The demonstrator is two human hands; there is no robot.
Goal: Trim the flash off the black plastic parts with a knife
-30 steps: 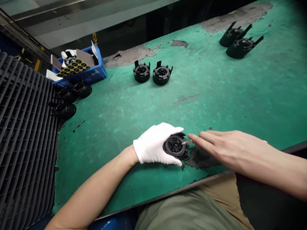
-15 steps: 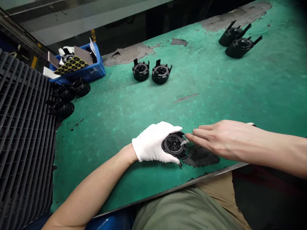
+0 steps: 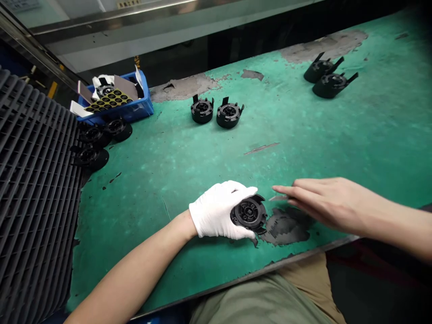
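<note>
My left hand [image 3: 221, 211], in a white glove, is wrapped round the side of a round black plastic housing [image 3: 249, 212]. The housing rests low over the table with its ribbed, ringed face turned up and short prongs on its right side. To its right is my bare right hand [image 3: 324, 200], fingers closed on a knife whose thin metal blade [image 3: 278, 198] pokes out past the fingertips. A small gap lies between blade and housing. The knife's handle is hidden in the palm.
Two similar black housings [image 3: 228, 114] stand mid-table, two more [image 3: 332, 84] at the far right. Several sit at the left beside a blue bin [image 3: 135, 110] holding a yellow-and-black sticker sheet [image 3: 110, 100]. Stacked dark grey trays [image 3: 33, 193] line the left edge of the green table [image 3: 162, 157].
My right hand has drawn back to the right, taking the blade off the housing's face. My left hand keeps its grip. The whole view has shifted slightly.
</note>
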